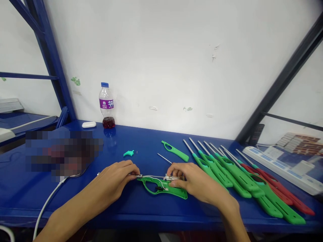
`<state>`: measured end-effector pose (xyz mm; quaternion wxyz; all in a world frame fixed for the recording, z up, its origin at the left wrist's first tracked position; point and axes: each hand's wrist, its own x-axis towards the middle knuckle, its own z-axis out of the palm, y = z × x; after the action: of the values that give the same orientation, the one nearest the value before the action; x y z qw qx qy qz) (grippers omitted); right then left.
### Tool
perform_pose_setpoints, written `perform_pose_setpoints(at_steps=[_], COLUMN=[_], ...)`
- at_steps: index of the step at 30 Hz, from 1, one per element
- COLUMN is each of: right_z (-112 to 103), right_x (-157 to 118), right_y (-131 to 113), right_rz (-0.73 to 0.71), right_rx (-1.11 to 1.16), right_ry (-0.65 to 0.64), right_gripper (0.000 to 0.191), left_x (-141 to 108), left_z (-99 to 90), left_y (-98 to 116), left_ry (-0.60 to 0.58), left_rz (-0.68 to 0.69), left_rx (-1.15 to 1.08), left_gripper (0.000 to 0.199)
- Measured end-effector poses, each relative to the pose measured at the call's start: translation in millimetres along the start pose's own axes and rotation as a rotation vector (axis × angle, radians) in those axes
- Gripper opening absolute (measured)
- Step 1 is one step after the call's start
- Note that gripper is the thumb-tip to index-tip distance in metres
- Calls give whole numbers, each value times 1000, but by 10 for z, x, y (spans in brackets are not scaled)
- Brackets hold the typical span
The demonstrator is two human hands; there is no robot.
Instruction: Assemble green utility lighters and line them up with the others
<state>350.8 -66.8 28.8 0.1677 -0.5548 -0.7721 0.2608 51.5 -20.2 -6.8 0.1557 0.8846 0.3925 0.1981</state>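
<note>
An opened green lighter half-shell [174, 192] lies on the blue table with its inside up, a thin wire and a small black part in it. My left hand [121, 176] pinches the metal lighter tube [139, 175] at the shell's narrow end; most of the tube is hidden behind the hand. My right hand [194, 179] is closed on a clear fuel tank with a white valve end [167, 177], just above the shell's wide end. Behind them lie the other green half-shell [176, 152], a thin metal rod [164, 158] and a teal trigger [128, 153].
Several green and red long lighters [234, 174] lie fanned out on the right, beside a white power strip [282, 169]. A bottle of dark drink [107, 107] and a white case [89, 124] stand near the wall. A white cable [47, 201] runs from a blurred object at left.
</note>
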Motion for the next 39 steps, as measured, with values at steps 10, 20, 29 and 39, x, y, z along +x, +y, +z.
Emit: perform_pose_setpoints(at_steps=[10,20,29,39], right_z=[-9,-1,0,-2], right_x=[7,12,21,22], right_y=[-28,-20,-22,-49], right_rz=[5,12,32,33], right_rx=[-27,-31,-30,-37], right_ry=[13,9,4,6], right_gripper=[11,12,13,11], left_x=[4,-41,-55,-57], left_z=[-25,-58,-49,-67], left_y=[57,21,31,103], left_ry=[-16,-50,-50,-54], left_rz=[-19,15,23,-10], left_rx=[-19,-49,-46,-43], left_gripper=[27,27,30,33])
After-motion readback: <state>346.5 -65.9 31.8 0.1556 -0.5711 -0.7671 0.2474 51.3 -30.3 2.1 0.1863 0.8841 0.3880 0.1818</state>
